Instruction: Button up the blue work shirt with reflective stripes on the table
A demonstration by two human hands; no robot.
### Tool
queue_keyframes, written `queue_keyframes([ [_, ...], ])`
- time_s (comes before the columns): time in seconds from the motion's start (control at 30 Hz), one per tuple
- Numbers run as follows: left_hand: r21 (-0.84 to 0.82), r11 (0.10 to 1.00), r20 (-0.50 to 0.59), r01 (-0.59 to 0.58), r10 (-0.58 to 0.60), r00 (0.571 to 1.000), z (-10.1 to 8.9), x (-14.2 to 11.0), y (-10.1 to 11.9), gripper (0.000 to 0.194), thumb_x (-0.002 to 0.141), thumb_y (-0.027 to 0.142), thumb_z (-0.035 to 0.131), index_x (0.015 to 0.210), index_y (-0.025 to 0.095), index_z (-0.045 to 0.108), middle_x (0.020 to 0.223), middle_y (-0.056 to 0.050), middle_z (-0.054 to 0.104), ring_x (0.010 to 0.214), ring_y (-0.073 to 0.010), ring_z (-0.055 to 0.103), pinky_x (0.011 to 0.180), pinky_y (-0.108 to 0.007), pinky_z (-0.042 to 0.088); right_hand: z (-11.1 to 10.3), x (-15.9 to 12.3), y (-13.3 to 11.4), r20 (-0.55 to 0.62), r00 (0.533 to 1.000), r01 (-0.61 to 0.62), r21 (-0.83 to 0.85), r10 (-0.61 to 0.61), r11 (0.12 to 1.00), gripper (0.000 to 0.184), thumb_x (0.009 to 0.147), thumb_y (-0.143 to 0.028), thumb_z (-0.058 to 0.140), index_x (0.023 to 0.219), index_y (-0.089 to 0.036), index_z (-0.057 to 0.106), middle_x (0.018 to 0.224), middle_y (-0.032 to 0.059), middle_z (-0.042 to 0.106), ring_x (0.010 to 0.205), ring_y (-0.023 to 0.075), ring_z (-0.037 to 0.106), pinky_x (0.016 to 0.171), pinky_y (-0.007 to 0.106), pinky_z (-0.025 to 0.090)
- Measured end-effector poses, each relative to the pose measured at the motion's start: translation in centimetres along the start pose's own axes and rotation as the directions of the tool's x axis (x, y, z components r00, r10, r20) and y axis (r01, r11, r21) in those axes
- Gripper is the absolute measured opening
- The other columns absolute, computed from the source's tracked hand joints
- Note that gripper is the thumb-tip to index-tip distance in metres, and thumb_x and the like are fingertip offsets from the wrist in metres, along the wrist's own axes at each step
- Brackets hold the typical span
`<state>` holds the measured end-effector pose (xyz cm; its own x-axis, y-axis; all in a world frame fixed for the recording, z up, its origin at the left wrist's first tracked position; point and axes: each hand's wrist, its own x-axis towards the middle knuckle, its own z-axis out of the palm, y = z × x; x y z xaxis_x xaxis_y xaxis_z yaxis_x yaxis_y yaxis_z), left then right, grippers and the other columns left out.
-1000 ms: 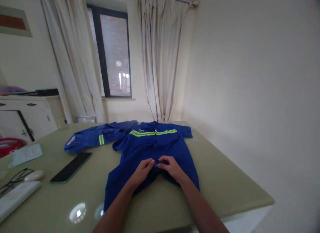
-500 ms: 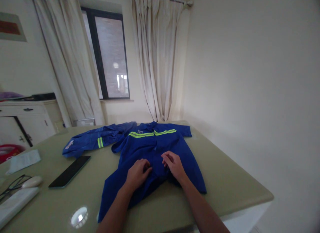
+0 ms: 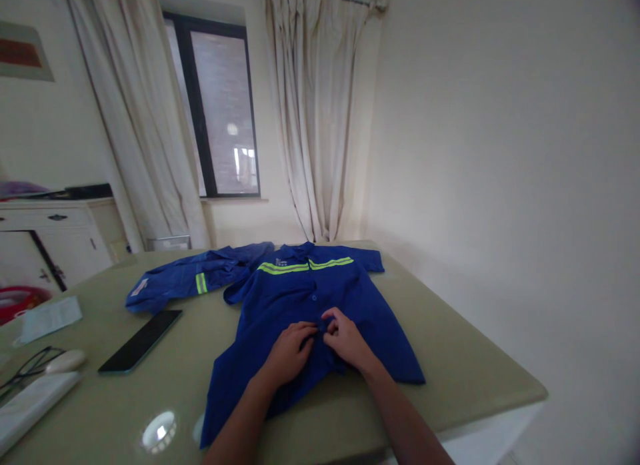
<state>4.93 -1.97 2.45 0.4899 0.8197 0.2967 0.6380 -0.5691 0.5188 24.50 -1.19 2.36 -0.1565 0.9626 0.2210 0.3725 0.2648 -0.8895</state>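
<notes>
1. Shirt: the blue short-sleeved shirt (image 3: 295,302) lies front up on the tabletop (image 3: 480,378), collar at the far end, hem toward the wearer, one lower corner splayed out on the left.
2. Change, hands: one second ago both were pinched close together near the hem; half a second ago they had parted slightly. Now they have closed in again over the front opening.
3. Left hand (image 3: 289,353): fingers curled and laid on the cloth, fingertips at the opening. Cannot tell whether cloth is gripped between them.
4. Right hand (image 3: 350,342): index finger and thumb bent around the same spot, a little raised cloth showing near their tips. Whether they are clamped on it is not clear.
5. Change, cloth: the hem corner on the right has spread farther outward, and the arch of bare surface at the hem between the forearms has largely been covered. The lower front lies more nearly closed than a second ago.
6. Button (image 3: 314,297): visible just above the hands, on the front opening, untouched.
7. Meaning (judgement): the work remains on the lower front opening; the brief release looks like a change of hold. Fastening state under the fingers is hidden.
8. Unchanged: second blue garment (image 3: 185,278) and phone (image 3: 141,342), both left of the shirt.
</notes>
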Motion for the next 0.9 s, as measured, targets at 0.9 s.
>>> queue_keyframes([
  [0.9,-0.181,0.983,-0.291,0.016,-0.069,0.954,1.3,1.0,1.5,0.026,0.098,0.027,0.043,0.117,0.023,0.060,0.107,-0.006,0.068,0.102,-0.0223,0.062,0.092,-0.037,0.047,-0.1,0.7,0.0,-0.014,0.999,-0.033,0.397,0.041,0.917,0.042,0.076,-0.043,0.071,0.110,-0.019,0.070,0.073,0.0003,0.066,0.066,0.0155,0.060,0.056,0.025,0.042],
])
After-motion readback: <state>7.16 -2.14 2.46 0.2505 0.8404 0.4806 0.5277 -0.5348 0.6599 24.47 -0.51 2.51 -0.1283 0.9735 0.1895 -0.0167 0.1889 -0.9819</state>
